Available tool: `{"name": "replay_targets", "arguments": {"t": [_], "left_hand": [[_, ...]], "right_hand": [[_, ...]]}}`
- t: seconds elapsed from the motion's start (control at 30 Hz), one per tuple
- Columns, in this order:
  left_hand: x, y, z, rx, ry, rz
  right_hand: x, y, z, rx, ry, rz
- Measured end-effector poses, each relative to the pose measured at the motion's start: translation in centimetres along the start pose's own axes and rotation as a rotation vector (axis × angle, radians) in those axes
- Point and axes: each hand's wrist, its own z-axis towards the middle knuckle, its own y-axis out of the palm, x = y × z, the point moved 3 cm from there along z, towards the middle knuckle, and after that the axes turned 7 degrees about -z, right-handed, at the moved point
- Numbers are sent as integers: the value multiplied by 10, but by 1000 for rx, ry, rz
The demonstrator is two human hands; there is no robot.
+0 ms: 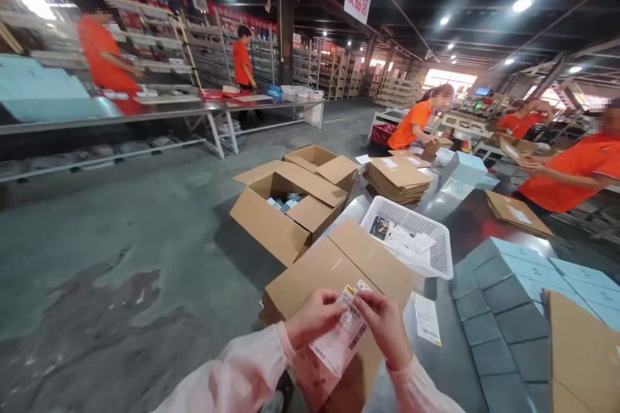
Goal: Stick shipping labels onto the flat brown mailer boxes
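Observation:
A white shipping label (pixel 336 342) with barcodes and a yellow corner is pinched at its top edge by both hands. My left hand (pixel 317 313) closes on the upper left of the label, thumb and fingers together. At the upper right, my right hand (pixel 385 322) grips the same label close to the left fingertips. Below the hands lies a stack of flat brown cardboard cartons (pixel 310 277), with white print partly covered by the label and right hand. Another white label (pixel 427 319) rests on the metal table, right of the stack.
A white plastic basket (pixel 443 251) with papers stands behind the stack. Open cardboard boxes (pixel 271 226) are at the left, one holding small blue boxes. Stacked light-blue boxes (pixel 513 310) and a cardboard sheet (pixel 586 348) flank the right. Several co-workers in orange shirts are around.

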Motion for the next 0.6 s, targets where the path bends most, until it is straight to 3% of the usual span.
{"name": "replay_targets", "arguments": {"t": [0.1, 0.2, 0.3, 0.43, 0.6], "left_hand": [[-7, -2, 5, 92, -5, 91], [-11, -12, -7, 107, 28, 269], [-20, -30, -34, 77, -11, 392], [-35, -59, -70, 143, -75, 421], [-42, -73, -76, 272, -55, 410]], "right_hand": [[6, -4, 0, 58, 54, 8], [20, 4, -13, 60, 125, 10], [37, 23, -34, 13, 211, 44], [54, 53, -54, -60, 321, 140], [51, 75, -52, -147, 256, 65]]}}
